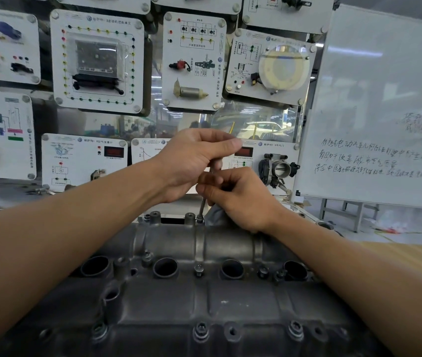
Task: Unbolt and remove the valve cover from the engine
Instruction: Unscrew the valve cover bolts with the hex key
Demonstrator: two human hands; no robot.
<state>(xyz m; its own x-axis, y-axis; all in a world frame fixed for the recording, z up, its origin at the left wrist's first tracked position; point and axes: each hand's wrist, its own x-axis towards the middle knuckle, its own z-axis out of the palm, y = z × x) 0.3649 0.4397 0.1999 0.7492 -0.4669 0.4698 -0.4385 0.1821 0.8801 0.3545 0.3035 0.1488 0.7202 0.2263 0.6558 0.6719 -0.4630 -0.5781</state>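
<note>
The grey metal valve cover (168, 300) fills the lower middle of the view, with several round plug holes and bolts along its edges. A thin metal driver tool (203, 206) stands nearly upright on a bolt (199, 219) at the cover's far edge. My left hand (192, 161) grips the top of the tool from above. Just below it, my right hand (235, 199) pinches the shaft with curled fingers. A bolt (199, 269) sits in the cover's middle row, and others (201, 328) stand along the near edge.
Behind the engine hangs a wall of white training panels (96, 60) with car parts. A throttle body (278, 168) is mounted just right of my hands. A whiteboard (380, 112) with writing stands at the right, and a wooden surface (411, 253) lies below it.
</note>
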